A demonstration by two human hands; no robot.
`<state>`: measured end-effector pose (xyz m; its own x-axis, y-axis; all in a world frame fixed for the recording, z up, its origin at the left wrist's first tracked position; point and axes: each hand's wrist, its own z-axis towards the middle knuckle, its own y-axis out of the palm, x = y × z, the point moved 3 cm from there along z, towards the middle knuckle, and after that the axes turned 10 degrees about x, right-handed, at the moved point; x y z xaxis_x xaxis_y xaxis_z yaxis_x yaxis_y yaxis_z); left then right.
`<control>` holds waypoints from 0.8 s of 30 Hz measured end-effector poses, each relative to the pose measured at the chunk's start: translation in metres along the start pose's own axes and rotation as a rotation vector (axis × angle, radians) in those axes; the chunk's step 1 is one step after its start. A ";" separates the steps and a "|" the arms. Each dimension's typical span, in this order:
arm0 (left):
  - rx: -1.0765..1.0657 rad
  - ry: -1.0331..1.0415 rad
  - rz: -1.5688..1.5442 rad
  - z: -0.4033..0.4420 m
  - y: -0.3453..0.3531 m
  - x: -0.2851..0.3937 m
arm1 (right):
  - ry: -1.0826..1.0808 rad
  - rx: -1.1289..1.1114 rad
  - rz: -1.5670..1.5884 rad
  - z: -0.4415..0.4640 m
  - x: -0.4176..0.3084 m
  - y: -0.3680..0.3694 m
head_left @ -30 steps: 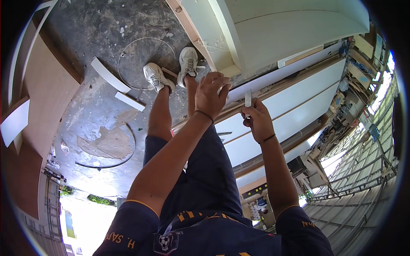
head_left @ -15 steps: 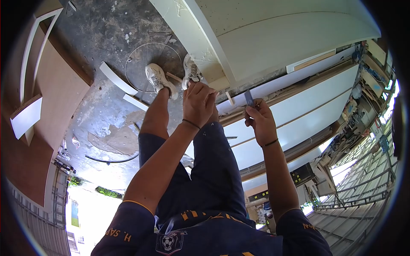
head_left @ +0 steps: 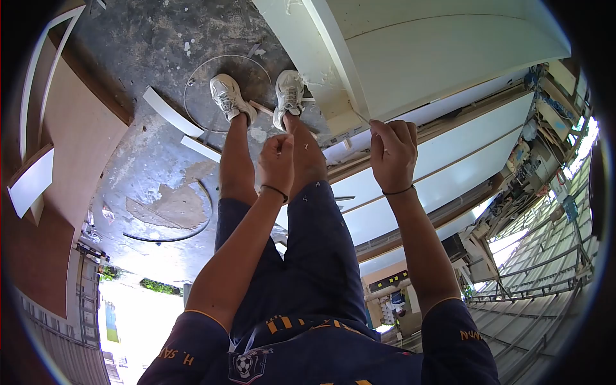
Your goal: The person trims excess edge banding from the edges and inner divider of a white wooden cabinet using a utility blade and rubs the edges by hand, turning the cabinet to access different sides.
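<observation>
Just beside the corner of a pale panel (head_left: 449, 51), a thin strip (head_left: 361, 116) is pinched at one end by the right hand (head_left: 393, 155); the left hand (head_left: 276, 162) is curled, its grip impossible to tell.

White glare fills the opening (head_left: 141, 330) at lower left and washes out the nearby floor (head_left: 131, 262), which darkens toward the top. The left hand (head_left: 277, 160) and right hand (head_left: 394, 154) are softly lit. Fisheye distortion bends the black-rimmed edges; far-right clutter (head_left: 536, 160) seems slightly soft.
</observation>
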<state>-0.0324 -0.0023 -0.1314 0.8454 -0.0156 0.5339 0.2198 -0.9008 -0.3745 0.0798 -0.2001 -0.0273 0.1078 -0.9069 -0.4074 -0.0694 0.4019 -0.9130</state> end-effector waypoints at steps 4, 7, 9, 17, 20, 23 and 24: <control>-0.092 -0.030 -0.025 -0.015 0.000 0.001 | -0.077 -0.079 -0.102 -0.004 -0.001 0.011; -0.125 -0.031 -0.018 -0.020 -0.007 -0.001 | -0.085 -0.089 -0.158 -0.006 -0.008 0.017; -0.148 -0.038 -0.016 -0.019 -0.010 -0.006 | 0.012 -0.080 -0.109 -0.011 -0.020 0.022; -0.071 0.207 -0.009 -0.006 -0.015 0.020 | 0.382 -0.198 0.275 -0.032 -0.062 0.031; -0.158 0.604 0.007 -0.007 0.008 0.049 | 0.840 -0.114 0.481 -0.036 -0.036 0.018; -0.267 0.690 0.132 -0.018 0.025 0.076 | 1.095 -0.132 0.668 -0.041 -0.020 0.011; -0.265 0.654 0.088 -0.018 0.030 0.074 | 1.253 -0.102 0.753 -0.044 -0.019 0.010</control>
<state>0.0280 -0.0379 -0.0890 0.3708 -0.2755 0.8869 -0.0321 -0.9582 -0.2842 0.0333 -0.1841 -0.0276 -0.8951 -0.0272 -0.4449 0.2076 0.8579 -0.4700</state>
